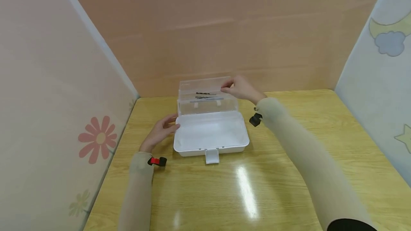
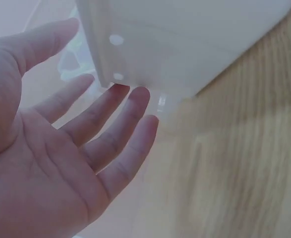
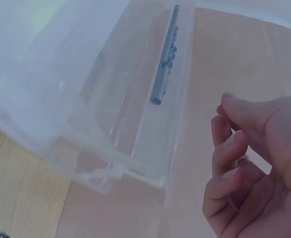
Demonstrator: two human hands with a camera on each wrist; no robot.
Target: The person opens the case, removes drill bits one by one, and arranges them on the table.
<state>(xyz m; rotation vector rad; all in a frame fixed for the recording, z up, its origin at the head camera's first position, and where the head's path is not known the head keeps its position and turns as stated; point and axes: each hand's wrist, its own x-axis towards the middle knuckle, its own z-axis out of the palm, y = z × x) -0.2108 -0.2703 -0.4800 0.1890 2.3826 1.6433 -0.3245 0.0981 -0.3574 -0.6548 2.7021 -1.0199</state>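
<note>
A white plastic box [image 1: 212, 131] stands on the table, its transparent lid [image 1: 189, 88] tipped back behind it. Inside a narrow section of the lid lie several dark drill bits [image 3: 164, 74], also visible in the head view. My left hand [image 1: 162, 131] is at the box's back left corner; in the left wrist view its fingers extend to the edge of the plastic, holding nothing. Over the lid's right end hovers my right hand [image 1: 240, 87]. Its fingers are loosely bent, thumb close to the forefinger, and nothing shows between them in the right wrist view.
The box's white latch [image 1: 212, 157] hangs at its front. Wooden table [image 1: 199, 195] surface extends around the box. An orange-brown backdrop [image 1: 224, 35] rises behind it, with pale decorated panels at left [image 1: 48, 99] and right [image 1: 379, 92].
</note>
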